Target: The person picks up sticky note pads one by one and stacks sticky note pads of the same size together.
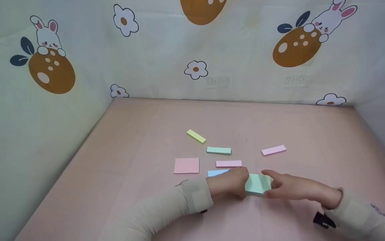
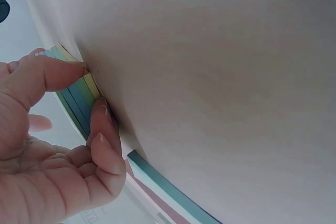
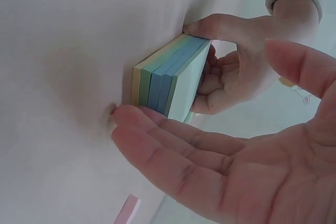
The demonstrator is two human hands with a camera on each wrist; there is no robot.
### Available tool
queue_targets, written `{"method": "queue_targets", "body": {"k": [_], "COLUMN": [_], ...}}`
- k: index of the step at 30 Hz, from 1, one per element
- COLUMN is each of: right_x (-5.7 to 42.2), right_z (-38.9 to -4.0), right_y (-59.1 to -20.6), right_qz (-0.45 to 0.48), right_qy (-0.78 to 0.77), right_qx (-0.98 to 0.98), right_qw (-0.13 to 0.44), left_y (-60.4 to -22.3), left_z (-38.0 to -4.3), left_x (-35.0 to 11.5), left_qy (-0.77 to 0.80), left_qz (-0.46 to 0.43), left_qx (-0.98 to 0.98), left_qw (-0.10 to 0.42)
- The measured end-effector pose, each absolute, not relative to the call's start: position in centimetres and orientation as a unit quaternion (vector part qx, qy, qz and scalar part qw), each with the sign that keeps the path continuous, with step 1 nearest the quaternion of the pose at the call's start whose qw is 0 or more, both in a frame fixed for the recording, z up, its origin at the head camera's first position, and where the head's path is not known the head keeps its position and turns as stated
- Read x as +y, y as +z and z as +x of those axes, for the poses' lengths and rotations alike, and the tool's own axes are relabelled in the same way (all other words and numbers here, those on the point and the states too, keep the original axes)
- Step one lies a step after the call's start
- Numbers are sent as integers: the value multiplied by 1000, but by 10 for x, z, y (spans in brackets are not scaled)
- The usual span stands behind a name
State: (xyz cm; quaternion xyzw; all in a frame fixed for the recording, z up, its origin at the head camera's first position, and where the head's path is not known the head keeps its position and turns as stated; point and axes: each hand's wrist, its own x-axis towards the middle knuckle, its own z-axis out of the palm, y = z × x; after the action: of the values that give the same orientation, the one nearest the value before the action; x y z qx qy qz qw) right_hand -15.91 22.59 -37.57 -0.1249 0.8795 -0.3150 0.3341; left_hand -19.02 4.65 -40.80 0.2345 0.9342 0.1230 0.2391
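Observation:
A squared stack of sticky note pads point(image 1: 257, 184) stands on the pink surface, mint green on top. Its side in the right wrist view shows blue, green and yellowish layers point(image 3: 157, 87) below. My left hand point(image 1: 230, 182) grips the left side of the stack between thumb and fingers, seen closely in the left wrist view point(image 2: 58, 108). At the right side is my right hand point(image 1: 296, 187), its fingers point(image 3: 173, 145) fairly straight along the stack and its thumb spread apart. Partly hidden behind my left hand lies a blue pad point(image 1: 216, 172).
A square pink pad point(image 1: 186, 165) lies left of the hands. Beyond them are narrow pads: pink point(image 1: 228, 164), green point(image 1: 219, 150), yellow point(image 1: 196, 136) and another pink one point(image 1: 273, 150) to the right. A patterned cloth wall point(image 1: 159, 73) rises behind.

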Motion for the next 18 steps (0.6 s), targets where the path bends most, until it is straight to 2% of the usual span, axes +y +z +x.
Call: {"method": "queue_targets", "body": {"k": [18], "right_x": [227], "right_z": [-158], "right_y": [-375], "right_qz": [-116], "right_qy": [-304], "right_qx": [879], "right_qw": [348], "left_y": [-408], "left_z": [-189], "left_x": [47], "left_qy": [124], "left_qz": [221], "left_qx": [936], "left_qw": [243]}}
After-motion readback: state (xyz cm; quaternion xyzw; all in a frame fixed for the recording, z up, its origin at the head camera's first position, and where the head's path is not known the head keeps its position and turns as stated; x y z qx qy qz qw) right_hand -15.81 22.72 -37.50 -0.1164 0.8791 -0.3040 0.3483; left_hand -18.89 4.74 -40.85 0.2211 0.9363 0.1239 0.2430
